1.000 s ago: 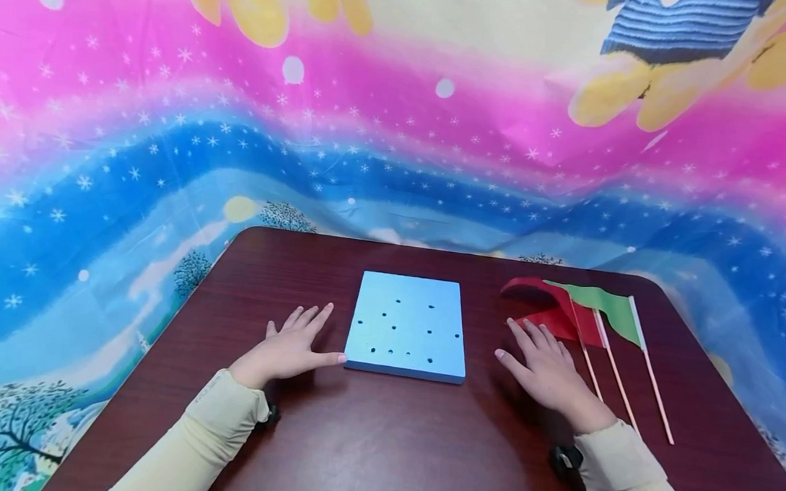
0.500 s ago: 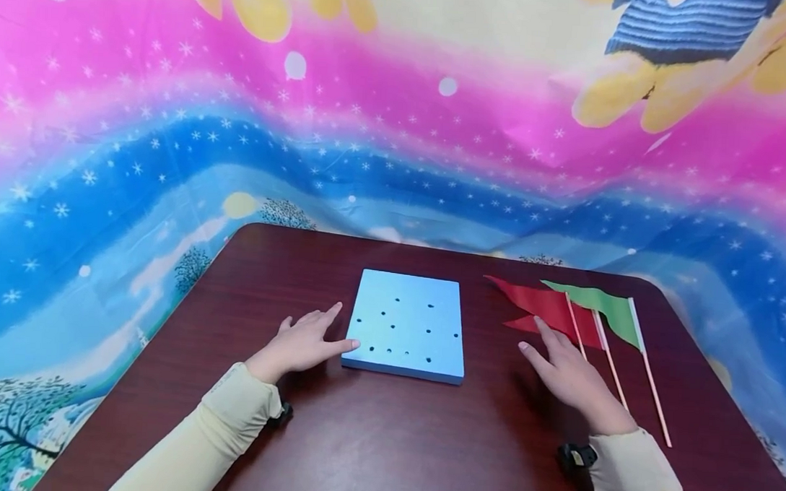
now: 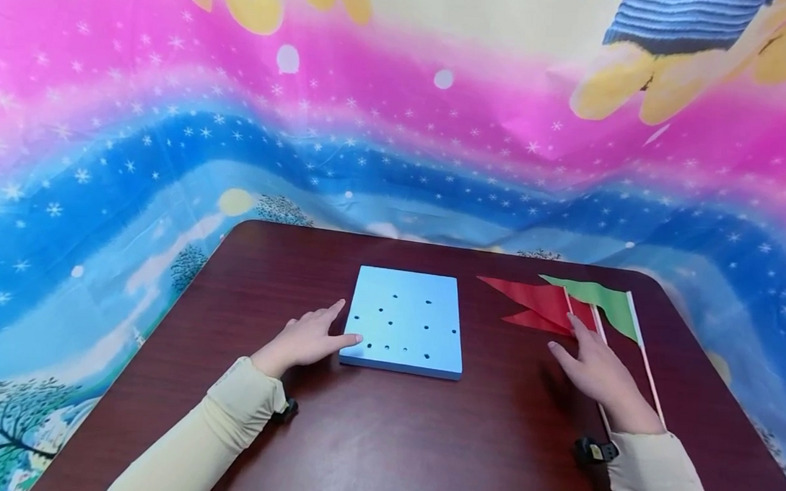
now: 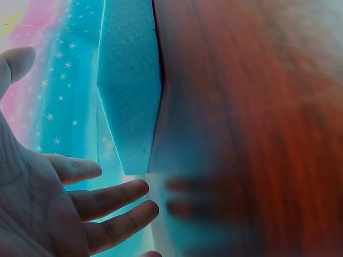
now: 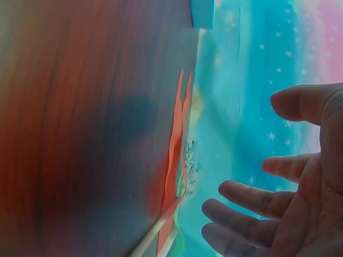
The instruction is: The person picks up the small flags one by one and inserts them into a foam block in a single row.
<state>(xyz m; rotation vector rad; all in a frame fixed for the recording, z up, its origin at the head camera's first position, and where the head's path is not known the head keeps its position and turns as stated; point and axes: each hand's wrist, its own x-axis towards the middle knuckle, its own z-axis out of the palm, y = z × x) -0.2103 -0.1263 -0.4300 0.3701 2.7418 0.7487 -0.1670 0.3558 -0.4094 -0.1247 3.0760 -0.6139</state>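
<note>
A light blue square board (image 3: 411, 311) with several small holes lies on the table. My left hand (image 3: 301, 343) is beside its left edge, fingers extended, the thumb tip over the near left corner; whether it touches is unclear. In the left wrist view, that hand (image 4: 53, 198) holds nothing and the board (image 4: 128, 80) stands beyond its fingers. To the right lie two overlapping red pennant flags (image 3: 539, 300) and a green flag (image 3: 615, 305) on thin pale sticks. Over the sticks hovers my right hand (image 3: 602, 370), fingers extended, partly hiding them. It holds nothing in the right wrist view.
The dark red-brown wooden table (image 3: 419, 434) has rounded far corners. A pink and blue printed cloth (image 3: 397, 130) hangs behind it and down its sides. Bare tabletop lies between the board and the flags and in front of the board.
My right hand has moved right, over the flag sticks. The front red flag's tip, curled earlier, now lies stretched out leftward. My left hand has shifted slightly right, its thumb now over the board.
</note>
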